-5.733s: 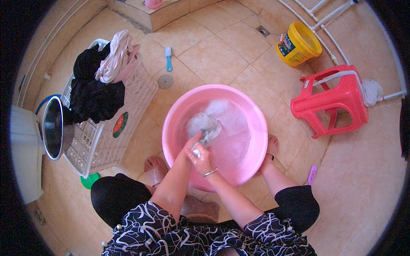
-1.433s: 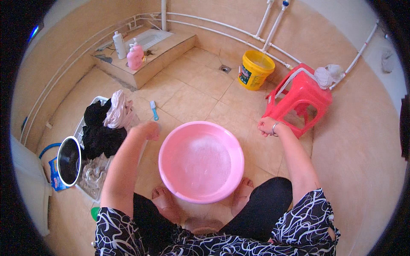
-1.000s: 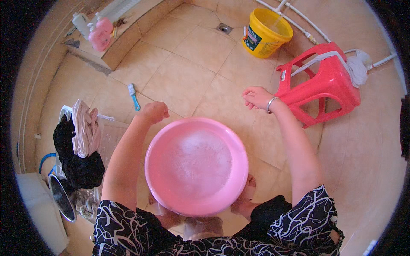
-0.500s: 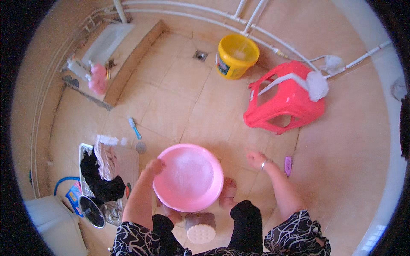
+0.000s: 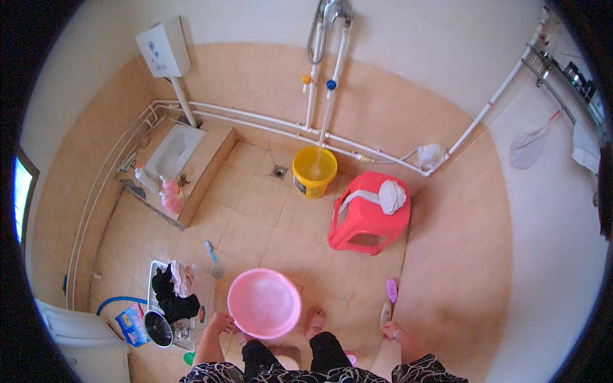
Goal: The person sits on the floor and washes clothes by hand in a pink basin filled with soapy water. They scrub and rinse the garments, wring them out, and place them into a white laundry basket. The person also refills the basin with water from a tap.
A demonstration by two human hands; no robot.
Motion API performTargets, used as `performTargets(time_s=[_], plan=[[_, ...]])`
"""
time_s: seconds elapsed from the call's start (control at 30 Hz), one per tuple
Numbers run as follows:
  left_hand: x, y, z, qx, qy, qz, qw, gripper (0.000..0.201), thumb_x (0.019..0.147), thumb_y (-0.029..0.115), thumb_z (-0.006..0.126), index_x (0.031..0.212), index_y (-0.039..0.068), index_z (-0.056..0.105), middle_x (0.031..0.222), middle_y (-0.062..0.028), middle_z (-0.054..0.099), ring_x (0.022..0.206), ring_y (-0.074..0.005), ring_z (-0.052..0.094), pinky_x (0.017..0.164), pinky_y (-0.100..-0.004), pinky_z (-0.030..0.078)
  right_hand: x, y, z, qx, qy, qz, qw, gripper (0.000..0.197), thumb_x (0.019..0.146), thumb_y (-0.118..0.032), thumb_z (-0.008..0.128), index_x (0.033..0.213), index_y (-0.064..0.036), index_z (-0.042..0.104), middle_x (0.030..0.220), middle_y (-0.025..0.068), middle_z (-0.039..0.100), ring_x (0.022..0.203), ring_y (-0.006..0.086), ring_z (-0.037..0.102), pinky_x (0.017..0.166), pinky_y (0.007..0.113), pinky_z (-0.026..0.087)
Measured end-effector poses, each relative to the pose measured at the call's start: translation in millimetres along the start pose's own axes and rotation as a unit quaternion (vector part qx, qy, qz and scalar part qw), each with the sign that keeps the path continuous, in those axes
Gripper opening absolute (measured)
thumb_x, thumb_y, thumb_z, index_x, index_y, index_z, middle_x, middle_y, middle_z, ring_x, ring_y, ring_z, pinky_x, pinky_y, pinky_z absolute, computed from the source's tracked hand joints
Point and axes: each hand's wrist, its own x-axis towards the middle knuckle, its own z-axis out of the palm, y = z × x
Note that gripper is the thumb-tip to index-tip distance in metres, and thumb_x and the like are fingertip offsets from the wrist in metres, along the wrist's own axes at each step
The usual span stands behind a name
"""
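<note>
A pink basin [image 5: 236, 300] with foamy, whitish water stands on the floor before my feet. My left hand [image 5: 221, 322] is at its left rim, fingers bent over the edge. Low on the right, my right hand [image 5: 394, 332], a bracelet at its wrist, has its curled fingers at the lower end of a pale, elongated object [image 5: 385, 313]; its kind is unclear. A purple brush-like thing [image 5: 392, 290] lies just beyond that object.
Water runs into a yellow bucket [image 5: 300, 182] by the far wall. A red stool [image 5: 383, 220] lies ahead right. Left are a white basket [image 5: 153, 281] with dark and pale clothes, a metal bowl [image 5: 158, 329], and a raised squat toilet [image 5: 179, 147] with bottles beside it.
The view has tilted up, showing more wall and taps. My right hand has come down from the open space right of the basin to the pale object. My left hand stays by the rim.
</note>
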Motion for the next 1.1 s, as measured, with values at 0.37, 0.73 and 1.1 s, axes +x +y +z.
performTargets(time_s=[0.37,0.73,1.1], plan=[[-75,21,18,-0.089,0.018,0.004,0.996,0.018,0.074,0.016,0.052,0.079,-0.001,0.056,0.074,-0.0095,0.057,0.06,-0.0196,0.057,0.05,-0.0313,0.047,34,-19,-16,-0.16,-0.067,-0.058,0.983,0.016,0.074,-0.014,0.046,0.068,-0.0027,0.055,0.058,0.0051,0.055,0.045,0.0128,0.051,0.039,0.026,0.041],[-41,-36,-20,-0.208,0.016,-0.027,0.978,0.022,0.075,0.015,0.053,0.09,-0.001,0.051,0.077,-0.0121,0.056,0.061,-0.0243,0.057,0.052,-0.0357,0.048,31,-193,-1,-0.173,-0.074,-0.126,0.974,0.013,0.075,-0.019,0.049,0.074,-0.0067,0.053,0.066,0.0037,0.056,0.049,0.011,0.052,0.042,0.026,0.042],[-6,52,-26,-0.194,0.039,-0.003,0.98,0.02,0.073,0.02,0.052,0.08,0.001,0.054,0.076,-0.011,0.056,0.063,-0.0229,0.056,0.053,-0.0335,0.048,80,-528,-127,-0.261,0.102,-0.462,0.841,0.019,0.078,-0.02,0.043,0.08,-0.0041,0.052,0.064,0.0044,0.054,0.054,0.0135,0.052,0.051,0.029,0.042]])
